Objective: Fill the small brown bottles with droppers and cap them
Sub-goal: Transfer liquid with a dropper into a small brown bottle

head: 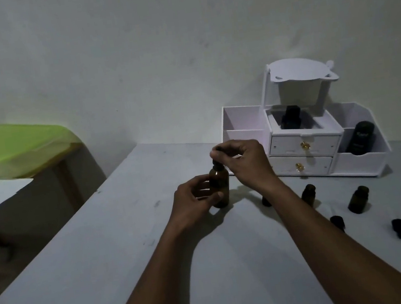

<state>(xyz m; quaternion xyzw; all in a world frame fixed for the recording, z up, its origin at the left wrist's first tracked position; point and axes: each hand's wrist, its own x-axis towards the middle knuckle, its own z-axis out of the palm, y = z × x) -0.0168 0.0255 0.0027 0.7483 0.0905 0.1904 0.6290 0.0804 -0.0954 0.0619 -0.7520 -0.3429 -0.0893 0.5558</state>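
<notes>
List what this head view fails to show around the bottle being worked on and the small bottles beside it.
- Dropper tip: hidden by the right hand over the brown bottle.
- Bottle's fill level: too dark.
- Small bottle behind the right forearm: mostly covered.
- Label on the black bottle in the organizer: too small.

Dim room in home, likely bedroom or dressing corner. Plain painted wall (153, 42) with scuffs, no fittings. Pale table (107, 268) pushed against it. Far right on table: white cosmetic organizer (303, 142) with two small gold-knobbed drawers and open compartments holding dark bottles. Far left: green plastic bin lid (10, 145) over wooden stand. Nothing industrial or lab-like.
</notes>
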